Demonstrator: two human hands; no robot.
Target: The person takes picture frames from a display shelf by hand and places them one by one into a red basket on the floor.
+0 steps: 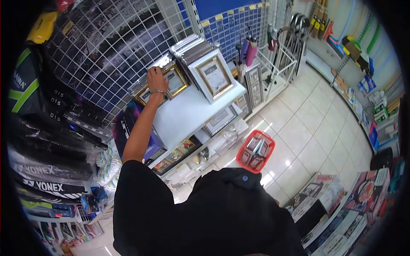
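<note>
My left hand (156, 80), wearing a bracelet, reaches over a row of picture frames on the upper shelf. Its fingers are bent over the top edges of the frames, closed on a gold-edged picture frame (143, 94); the fingertips are partly hidden. Just right of the hand leans another gold picture frame (176, 82). Farther right, a larger silver picture frame (212, 76) fronts a thick stack of frames. My right hand is out of sight beyond my dark clothing.
The white shelf (183, 112) has lower tiers with more frames. A red basket (267, 158) holding several frames stands on the tiled floor (301, 128). A wire grid (100, 42) rises behind the shelf. Bagged goods hang at left; boxes (320, 192) stand at lower right.
</note>
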